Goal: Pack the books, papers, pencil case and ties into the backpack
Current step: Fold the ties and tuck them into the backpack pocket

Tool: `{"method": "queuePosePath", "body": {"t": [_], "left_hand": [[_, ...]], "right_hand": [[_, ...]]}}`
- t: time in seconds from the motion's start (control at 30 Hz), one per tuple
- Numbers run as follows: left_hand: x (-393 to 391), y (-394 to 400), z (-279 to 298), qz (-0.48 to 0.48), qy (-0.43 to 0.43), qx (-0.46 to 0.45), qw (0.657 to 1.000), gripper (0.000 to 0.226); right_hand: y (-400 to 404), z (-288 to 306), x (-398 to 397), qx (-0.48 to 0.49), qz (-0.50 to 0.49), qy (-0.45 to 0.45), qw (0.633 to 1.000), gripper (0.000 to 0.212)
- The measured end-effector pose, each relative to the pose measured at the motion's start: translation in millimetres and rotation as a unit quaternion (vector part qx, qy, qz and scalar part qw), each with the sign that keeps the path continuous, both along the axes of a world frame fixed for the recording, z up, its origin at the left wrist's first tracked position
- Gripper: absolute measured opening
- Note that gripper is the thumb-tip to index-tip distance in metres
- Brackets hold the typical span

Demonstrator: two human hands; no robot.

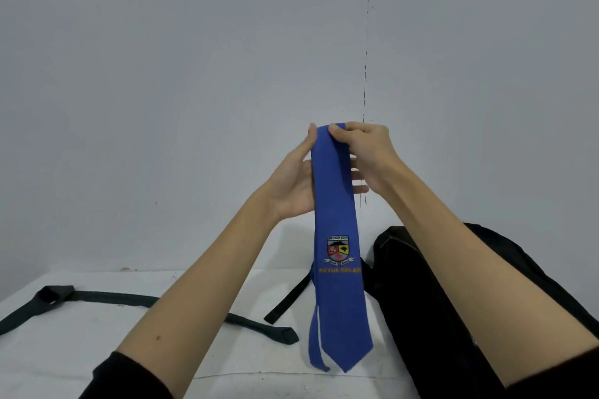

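A blue tie point(337, 230) with a crest and yellow lettering hangs folded over in front of me, its pointed end just above the table. My right hand point(366, 152) pinches the fold at the top. Behind the tie, my left hand point(295, 185) lies with straight fingers, palm against the cloth. A dark green tie point(107, 296) stretches flat on the white table to the left. The black backpack point(431, 295) lies on the table at the right, partly under my right forearm.
The white table point(81, 350) runs up to a plain grey wall point(194, 74). A black backpack strap point(288, 300) trails left from the bag toward the blue tie. No books, papers or pencil case are in view.
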State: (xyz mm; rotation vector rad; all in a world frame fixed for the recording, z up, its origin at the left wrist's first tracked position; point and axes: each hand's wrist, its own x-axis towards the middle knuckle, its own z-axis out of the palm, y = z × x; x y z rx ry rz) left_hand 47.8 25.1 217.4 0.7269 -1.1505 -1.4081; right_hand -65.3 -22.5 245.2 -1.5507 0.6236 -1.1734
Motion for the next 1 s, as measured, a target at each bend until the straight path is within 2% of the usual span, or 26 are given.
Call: {"method": "queuePosePath", "body": {"t": [0.1,0.23,0.37,0.53,0.6,0.7,1.0], "left_hand": [[-9.8,-3.0,6.9,0.038,-0.006,-0.015,0.999,0.041],[-9.2,-5.3,16.2,0.056,-0.051,0.0,0.997,0.026],[-6.5,-7.1,24.0,0.063,-0.04,0.008,0.997,0.028],[-4.5,-10.4,31.1,0.083,-0.034,0.002,0.996,0.031],[-2.6,-11.3,34.5,0.088,-0.013,-0.008,0.996,0.032],[0.3,-11.1,39.0,0.09,-0.003,-0.02,0.996,0.034],[-0.2,-9.4,46.3,0.097,0.025,-0.029,0.995,0.033]], "right_hand": [[-4.6,6.9,-1.0,-0.036,-0.039,0.063,0.997,0.017],[-16.4,11.9,-7.6,-0.093,-0.073,0.113,0.987,0.034],[-15.9,-7.0,-18.0,-0.028,-0.062,0.087,0.994,0.054],[-13.0,-42.9,-22.3,-0.005,0.044,0.058,0.997,0.063],[-14.1,-53.4,-21.7,-0.031,0.051,0.06,0.996,0.057],[-16.0,-64.5,-21.3,-0.047,0.069,0.041,0.996,0.031],[-21.2,-96.5,-19.1,0.029,0.149,0.103,0.983,0.025]]}}
